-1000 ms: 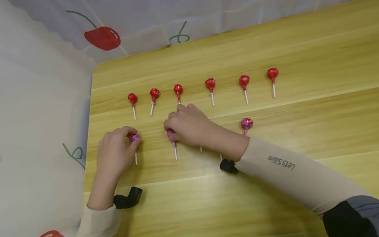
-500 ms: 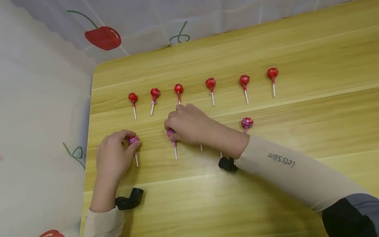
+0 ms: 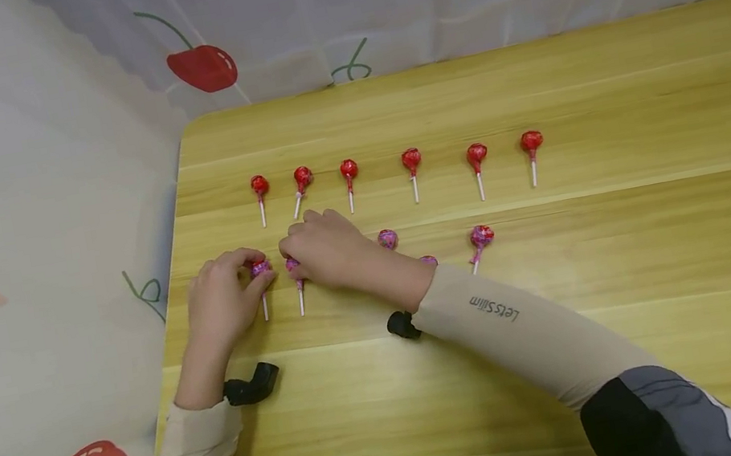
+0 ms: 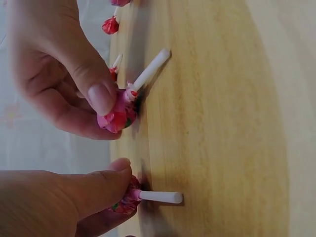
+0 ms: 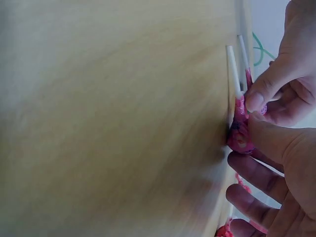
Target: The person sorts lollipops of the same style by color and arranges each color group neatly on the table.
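In the head view, the left hand pinches the leftmost purple lollipop by its wrapped head, over the wooden counter, the stick pointing toward the person. Just to the right of the leftmost purple lollipop, and apart from it, the second purple lollipop has its head between the thumb and fingers of the right hand. Three other purple lollipops lie farther to the right of the leftmost one, the middle of them partly covered by the right arm. Six red lollipops form a row beyond the leftmost purple lollipop, reaching well to its right. In the left wrist view, the leftmost purple lollipop is the lower one, gripped by the left hand with its stick close along the counter; above it the right hand holds the second one, whose stick slants. In the right wrist view, the leftmost purple lollipop shows partly behind the second one; the right hand's thumb and index finger grip that second one, its other fingers spread on the side away from the leftmost.
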The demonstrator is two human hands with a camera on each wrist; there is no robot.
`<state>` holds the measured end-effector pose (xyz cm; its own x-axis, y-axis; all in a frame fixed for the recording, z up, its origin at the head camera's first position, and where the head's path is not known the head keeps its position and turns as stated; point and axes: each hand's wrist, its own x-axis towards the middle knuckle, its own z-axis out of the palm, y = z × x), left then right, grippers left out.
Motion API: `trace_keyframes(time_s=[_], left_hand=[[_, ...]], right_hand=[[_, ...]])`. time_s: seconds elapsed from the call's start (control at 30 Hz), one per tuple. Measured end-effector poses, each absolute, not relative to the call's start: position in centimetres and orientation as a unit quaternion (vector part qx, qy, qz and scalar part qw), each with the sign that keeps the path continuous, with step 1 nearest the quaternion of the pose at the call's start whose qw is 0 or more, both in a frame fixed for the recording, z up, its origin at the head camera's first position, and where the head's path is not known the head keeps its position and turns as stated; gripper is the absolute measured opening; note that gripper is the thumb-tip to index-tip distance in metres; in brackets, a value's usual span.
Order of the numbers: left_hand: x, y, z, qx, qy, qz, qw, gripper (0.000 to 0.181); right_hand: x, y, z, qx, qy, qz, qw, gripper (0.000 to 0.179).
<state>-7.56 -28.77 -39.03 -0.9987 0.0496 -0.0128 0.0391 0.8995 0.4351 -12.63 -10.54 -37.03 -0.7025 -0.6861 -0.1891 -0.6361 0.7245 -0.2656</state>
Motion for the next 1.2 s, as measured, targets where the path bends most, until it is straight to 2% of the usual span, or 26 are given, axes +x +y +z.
trace_keyframes(time_s=[0.47, 0.63, 0.8, 1.0, 1.2], left_hand=[[-6.9, -29.1, -38.8, 0.043, 0.972, 0.23, 0.003, 0.028], [-7.0, -28.7, -38.2, 0.054, 0.969, 0.241, -0.02, 0.031], [-7.2, -26.6, -36.9, 0.083, 0.965, 0.247, -0.035, 0.033], [-7.5, -23.0, -35.7, 0.139, 0.962, 0.236, -0.011, 0.034], [-8.5, -19.8, -35.8, 0.191, 0.96, 0.201, 0.031, 0.037]], right_hand=[[-12.6, -10.1, -35.9, -0.364, 0.92, -0.079, 0.122, 0.027], [-13.4, -6.8, -33.3, -0.339, 0.925, -0.135, 0.104, 0.037], [-13.4, -1.8, -31.5, -0.299, 0.933, -0.175, 0.098, 0.037], [-11.6, 2.8, -32.5, -0.266, 0.942, -0.175, 0.105, 0.035], [-9.4, 4.1, -34.1, -0.261, 0.945, -0.144, 0.133, 0.04]])
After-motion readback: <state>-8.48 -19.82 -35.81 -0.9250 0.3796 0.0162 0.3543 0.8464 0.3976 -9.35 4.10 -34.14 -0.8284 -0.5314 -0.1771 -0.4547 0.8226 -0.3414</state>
